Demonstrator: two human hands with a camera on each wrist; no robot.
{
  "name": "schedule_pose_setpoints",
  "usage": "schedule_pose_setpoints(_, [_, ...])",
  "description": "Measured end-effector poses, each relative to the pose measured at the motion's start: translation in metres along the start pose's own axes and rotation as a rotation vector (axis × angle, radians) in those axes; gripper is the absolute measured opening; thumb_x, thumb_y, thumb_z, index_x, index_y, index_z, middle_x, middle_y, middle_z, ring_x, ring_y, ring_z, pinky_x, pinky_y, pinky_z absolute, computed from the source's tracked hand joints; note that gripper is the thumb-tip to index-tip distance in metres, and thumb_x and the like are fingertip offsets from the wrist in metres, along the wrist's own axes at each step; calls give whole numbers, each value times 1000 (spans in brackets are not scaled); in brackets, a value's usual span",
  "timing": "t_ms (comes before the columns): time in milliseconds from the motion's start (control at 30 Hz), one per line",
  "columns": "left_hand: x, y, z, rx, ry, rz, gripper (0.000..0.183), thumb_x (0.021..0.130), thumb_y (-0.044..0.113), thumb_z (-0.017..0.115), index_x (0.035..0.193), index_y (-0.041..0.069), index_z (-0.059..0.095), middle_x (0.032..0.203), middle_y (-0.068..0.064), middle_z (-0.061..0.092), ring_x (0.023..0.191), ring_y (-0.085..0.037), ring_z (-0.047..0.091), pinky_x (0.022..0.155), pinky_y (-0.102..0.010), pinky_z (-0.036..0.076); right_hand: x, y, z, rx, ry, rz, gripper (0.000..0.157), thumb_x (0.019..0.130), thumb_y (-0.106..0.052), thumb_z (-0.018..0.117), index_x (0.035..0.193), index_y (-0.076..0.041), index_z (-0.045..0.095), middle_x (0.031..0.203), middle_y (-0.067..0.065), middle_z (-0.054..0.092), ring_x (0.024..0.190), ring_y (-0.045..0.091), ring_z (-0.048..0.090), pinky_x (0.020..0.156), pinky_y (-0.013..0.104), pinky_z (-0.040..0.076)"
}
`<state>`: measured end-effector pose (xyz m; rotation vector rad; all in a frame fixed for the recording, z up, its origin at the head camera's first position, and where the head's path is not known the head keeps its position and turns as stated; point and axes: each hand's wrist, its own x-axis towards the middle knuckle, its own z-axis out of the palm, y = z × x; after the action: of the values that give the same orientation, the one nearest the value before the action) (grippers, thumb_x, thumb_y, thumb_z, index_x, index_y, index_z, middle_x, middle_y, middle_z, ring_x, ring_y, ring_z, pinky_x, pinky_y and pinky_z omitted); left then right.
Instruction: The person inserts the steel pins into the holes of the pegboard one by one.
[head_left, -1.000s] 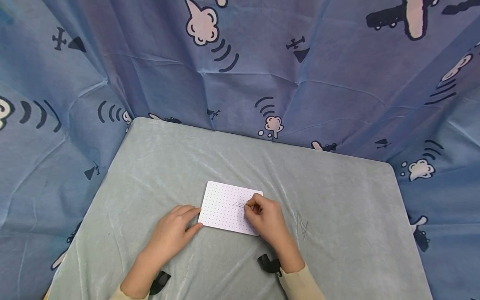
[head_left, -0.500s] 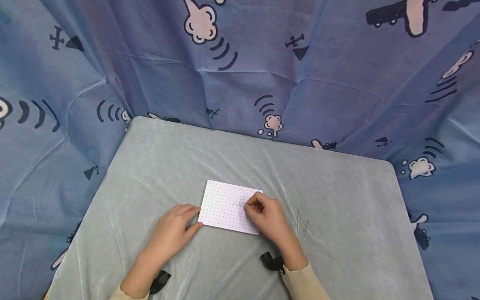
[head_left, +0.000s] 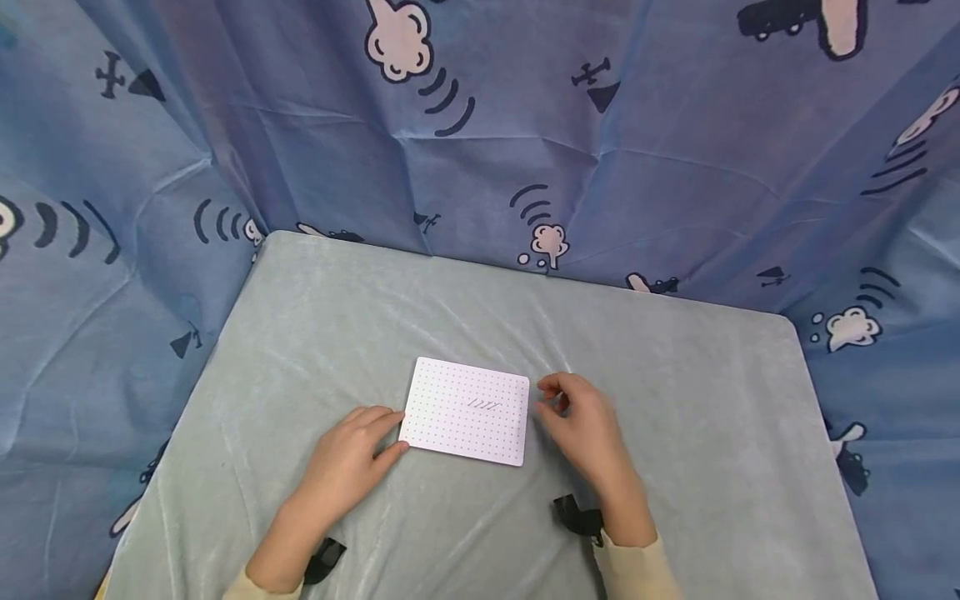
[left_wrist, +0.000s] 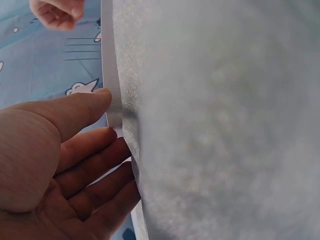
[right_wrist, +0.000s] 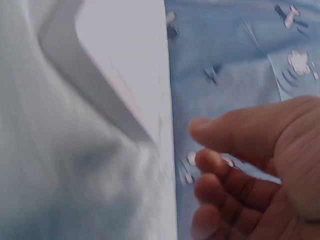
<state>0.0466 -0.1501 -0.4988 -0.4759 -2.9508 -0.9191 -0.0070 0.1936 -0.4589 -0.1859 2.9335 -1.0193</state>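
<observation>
A white rectangular board point(head_left: 450, 429) with a grid of small dots lies flat on the cloth in the head view. Several thin dark needle-like sticks point(head_left: 483, 405) stand in a slanted row on its upper middle. My left hand point(head_left: 348, 462) touches the board's left edge with thumb and fingertips. The left wrist view shows that thumb and the relaxed fingers against the board's edge. Just off the board's right edge, my right hand point(head_left: 588, 425) hovers with fingers loosely bent. In the right wrist view, nothing shows between its thumb point(right_wrist: 210, 130) and fingers.
A pale grey-green cloth point(head_left: 337, 317) covers the table. Blue printed curtains point(head_left: 480, 167) hang behind it and along both sides. A black wrist strap point(head_left: 577, 515) sits by the right wrist, another point(head_left: 325, 560) by the left.
My right hand has left the row of sticks and moved right, off the board, uncovering the row. It now covers the spot where loose thin sticks lay. The left hand stays at the edge.
</observation>
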Motion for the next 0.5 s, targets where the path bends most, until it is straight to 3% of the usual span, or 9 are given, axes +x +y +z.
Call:
schedule_pose_setpoints(100, [0, 1, 0, 0, 0, -2, 43, 90, 21, 94, 127, 4, 80, 123, -4, 77, 117, -25, 70, 96, -44, 62, -4, 13, -20, -57, 44, 89, 22, 95, -8, 80, 117, -6, 78, 98, 4, 72, 79, 19, 62, 71, 40, 52])
schedule_pose_setpoints(233, [0, 2, 0, 1, 7, 4, 43, 89, 20, 94, 126, 4, 80, 122, -4, 77, 116, -25, 71, 95, -44, 62, -15, 33, -46, -105, 56, 271, 21, 101, -15, 74, 119, -4, 76, 98, 7, 74, 75, 21, 64, 67, 38, 51])
schedule_pose_setpoints(367, [0, 2, 0, 2, 13, 6, 43, 90, 21, 94, 126, 4, 80, 122, -3, 77, 115, -24, 71, 95, -44, 62, -29, 50, -64, -144, -27, 436, 25, 103, -19, 65, 118, -2, 75, 102, 10, 75, 78, 23, 65, 66, 37, 50])
schedule_pose_setpoints(500, [0, 0, 1, 2, 11, 2, 43, 90, 21, 94, 127, 4, 80, 122, -4, 77, 116, -25, 70, 95, -44, 62, -38, 62, -70, -156, -126, 513, 26, 98, -17, 59, 112, -2, 75, 102, 12, 76, 77, 25, 65, 63, 37, 49])
